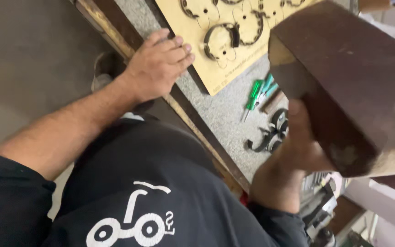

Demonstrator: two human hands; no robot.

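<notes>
Left hand (158, 64): flat, fingers together, palm down on worktop (227, 114) edge, holding nothing, touching plywood die board (193, 36).
Die board: tan, dark curved blades set in it, lies at worktop's far side.
Screwdrivers (257, 93): green handles, just right of board.
Black curved pieces (270, 135): near right hand.
Right hand (298, 146): gripping big dark wooden block (344, 77), raised above worktop, hiding board's right part.

No screens or signs were seen; only a tan cardboard box corner (375, 4) was glimpsed at the top right edge.
</notes>
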